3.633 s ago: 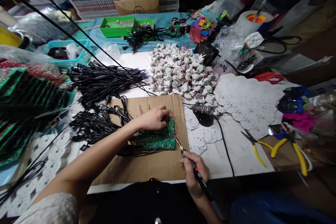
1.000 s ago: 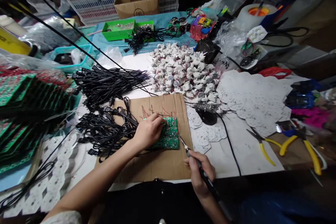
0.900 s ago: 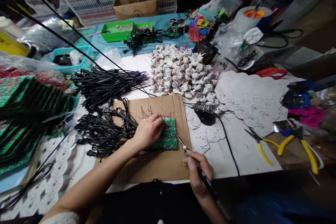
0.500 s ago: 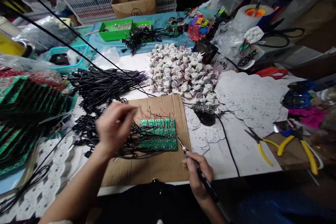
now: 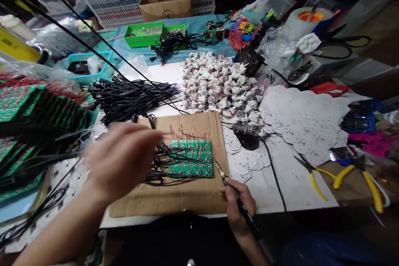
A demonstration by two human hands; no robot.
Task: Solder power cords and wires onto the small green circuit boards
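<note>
My right hand (image 5: 239, 205) is closed around a soldering iron (image 5: 238, 199), its tip pointing up-left beside the right edge of a green circuit board panel (image 5: 190, 169). Red and black wires rise from the panel's far edge, and black cables run across it to the left. The panel lies on a sheet of cardboard (image 5: 187, 197). Smeared by motion, my left hand (image 5: 123, 160) hovers over the cables left of the panel. Its fingers are too blurred to show whether they hold anything.
Behind the cardboard lie a bundle of black cables (image 5: 134, 95) and a heap of white parts with wires (image 5: 221, 87). A soldering iron stand (image 5: 247, 135) is to the right, with yellow-handled pliers (image 5: 314, 178) farther out. Stacked green boards (image 5: 21, 112) fill the left side.
My left hand has moved left and closer to the camera, away from the panel. My right hand keeps the soldering iron at the panel's right edge. The view has shifted slightly.
</note>
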